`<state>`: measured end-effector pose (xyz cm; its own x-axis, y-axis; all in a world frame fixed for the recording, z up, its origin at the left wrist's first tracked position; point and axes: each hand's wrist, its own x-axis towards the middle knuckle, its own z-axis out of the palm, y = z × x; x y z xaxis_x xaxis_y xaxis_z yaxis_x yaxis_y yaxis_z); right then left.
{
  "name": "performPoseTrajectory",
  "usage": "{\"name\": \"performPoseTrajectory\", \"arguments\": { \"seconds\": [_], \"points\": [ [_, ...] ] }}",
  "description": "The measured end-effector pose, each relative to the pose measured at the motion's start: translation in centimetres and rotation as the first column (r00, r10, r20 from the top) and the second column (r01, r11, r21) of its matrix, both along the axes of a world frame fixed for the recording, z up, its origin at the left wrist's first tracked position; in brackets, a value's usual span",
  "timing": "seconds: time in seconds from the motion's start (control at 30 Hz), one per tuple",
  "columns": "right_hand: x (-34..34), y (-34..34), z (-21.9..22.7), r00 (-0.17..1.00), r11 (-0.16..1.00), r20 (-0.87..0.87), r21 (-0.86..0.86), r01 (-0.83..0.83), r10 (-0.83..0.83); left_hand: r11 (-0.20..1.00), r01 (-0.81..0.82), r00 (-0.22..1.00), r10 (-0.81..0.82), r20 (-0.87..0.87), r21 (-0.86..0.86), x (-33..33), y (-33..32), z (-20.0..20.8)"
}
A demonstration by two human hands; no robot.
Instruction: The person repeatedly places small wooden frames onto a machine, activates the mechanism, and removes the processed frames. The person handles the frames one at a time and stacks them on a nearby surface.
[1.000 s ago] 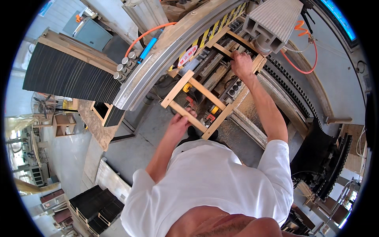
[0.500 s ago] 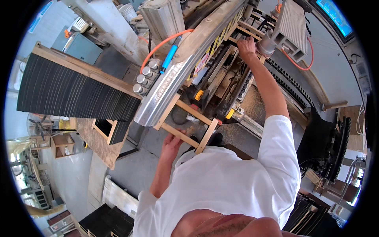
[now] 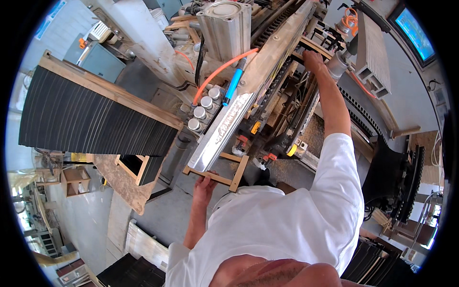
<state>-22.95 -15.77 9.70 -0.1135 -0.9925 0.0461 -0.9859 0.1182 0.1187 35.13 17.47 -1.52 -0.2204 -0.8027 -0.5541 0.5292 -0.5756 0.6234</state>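
Observation:
A light wooden frame (image 3: 238, 175) of narrow slats lies at the near end of the machine, partly hidden under its metal beam (image 3: 224, 131). My left hand (image 3: 203, 187) grips the frame's near slat from below, fingers closed around it. Stretched out to the far end of the machine, my right hand (image 3: 313, 61) is curled over a second wooden frame (image 3: 316, 48); its fingertips are partly hidden. Between my hands lie the machine's rails, with yellow and red fittings (image 3: 270, 157) at the near ends.
A long stack of black panels (image 3: 95, 112) stands to the left, above a brown board (image 3: 117, 174). On the beam are a blue marker (image 3: 233, 86), silver knobs (image 3: 206, 102) and an orange hose (image 3: 222, 67). A ribbed metal housing (image 3: 373, 57) and a screen (image 3: 413, 36) are at far right.
The beam now sits farther right and nearer in view, covering more of the near wooden frame. My right hand appears slightly farther right; both hands keep hold of the frames.

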Motion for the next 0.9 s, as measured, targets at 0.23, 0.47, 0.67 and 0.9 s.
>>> {"name": "performPoseTrajectory", "arguments": {
  "seconds": [0.23, 0.47, 0.67, 0.9],
  "points": [
    [0.0, -0.2, 0.7, 0.997, 0.990, -0.077, 0.137, -0.020, 0.031, 1.000, 0.019, 0.984, -0.016, 0.178, -0.015, -1.5, -1.2, -2.3],
    [0.2, -0.4, 1.3, 0.995, 0.991, 0.003, 0.083, -0.100, 0.100, 0.999, -0.025, 0.951, 0.012, 0.308, 0.038, -5.4, 0.7, -4.2],
    [-2.4, -1.2, -0.4, 0.996, 0.994, -0.043, 0.078, -0.072, 0.076, 0.984, -0.161, 0.953, 0.134, 0.271, 0.080, -8.5, 2.6, -5.0],
    [1.5, -0.6, 2.1, 0.975, 0.972, -0.209, 0.232, -0.023, 0.073, 0.948, -0.284, 0.899, 0.210, 0.383, 0.146, -8.6, 4.7, -6.4]
  ]
}}
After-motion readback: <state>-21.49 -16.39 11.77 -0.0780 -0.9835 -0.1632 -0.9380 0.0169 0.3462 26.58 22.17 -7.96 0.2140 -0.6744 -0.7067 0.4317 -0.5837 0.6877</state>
